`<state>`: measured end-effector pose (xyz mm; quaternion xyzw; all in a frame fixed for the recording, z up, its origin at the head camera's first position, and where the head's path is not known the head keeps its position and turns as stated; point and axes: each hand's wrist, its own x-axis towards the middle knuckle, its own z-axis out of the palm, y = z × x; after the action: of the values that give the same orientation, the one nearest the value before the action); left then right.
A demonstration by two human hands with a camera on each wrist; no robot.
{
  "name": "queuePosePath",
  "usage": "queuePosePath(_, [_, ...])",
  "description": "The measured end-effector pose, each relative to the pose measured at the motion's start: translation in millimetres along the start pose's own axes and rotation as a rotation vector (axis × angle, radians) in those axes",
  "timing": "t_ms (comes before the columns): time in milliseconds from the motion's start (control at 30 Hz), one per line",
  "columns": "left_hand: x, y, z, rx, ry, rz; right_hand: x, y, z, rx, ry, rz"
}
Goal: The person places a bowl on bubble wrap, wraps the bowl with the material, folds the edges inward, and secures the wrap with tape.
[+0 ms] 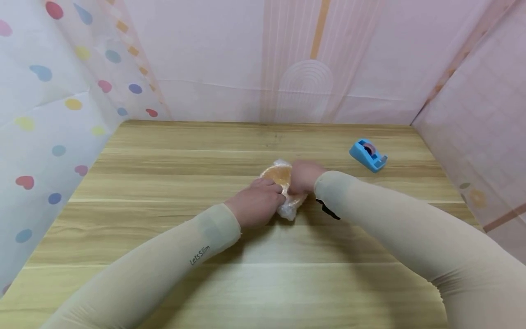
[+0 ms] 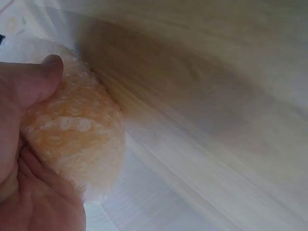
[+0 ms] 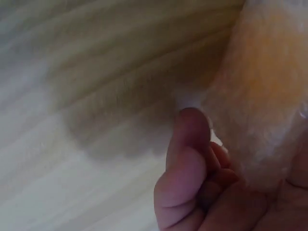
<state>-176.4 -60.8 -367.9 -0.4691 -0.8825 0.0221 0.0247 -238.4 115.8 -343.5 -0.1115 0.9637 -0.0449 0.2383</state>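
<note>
An orange object in clear bubble wrap (image 1: pixel 277 173) is between both hands at the middle of the wooden table. My left hand (image 1: pixel 255 204) grips its near left side. In the left wrist view the thumb lies across the bubble wrap (image 2: pixel 79 127) and the palm is against its lower side. My right hand (image 1: pixel 305 176) holds the right side of the bundle. The right wrist view shows curled fingers (image 3: pixel 185 175) at the narrowed end of the wrap (image 3: pixel 262 103). The wrapping hides what the orange object is.
A blue tape dispenser (image 1: pixel 363 156) with a pinkish roll stands at the back right of the table (image 1: pixel 172 160). Patterned sheets (image 1: pixel 213 59) hang behind the table and along both sides.
</note>
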Motion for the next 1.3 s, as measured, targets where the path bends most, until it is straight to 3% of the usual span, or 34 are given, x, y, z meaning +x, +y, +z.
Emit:
queuePosePath(200, [-0.4,-0.1,-0.3,-0.041,-0.021,-0.02,-2,-1,1,0.007,-0.012,-0.042])
queuePosePath(367, [-0.8,-1.6,-0.6,-0.087,-0.027,-0.035,4,-2,3,0.038,-0.006,-0.016])
queuePosePath(733, [2.6,-2.8,1.9,-0.091,-0.019,-0.018,2,-12,10,0.028,0.127,0.085])
queuePosePath(1067, [5.1,-3.3,1.0,-0.063,-0.017,-0.011,14,-1,8,0.039,0.053,0.024])
queuePosePath(1300, [6.1,-3.7,0.4,-0.065,-0.009,0.01,8,2,-1,0.064,-0.019,-0.036])
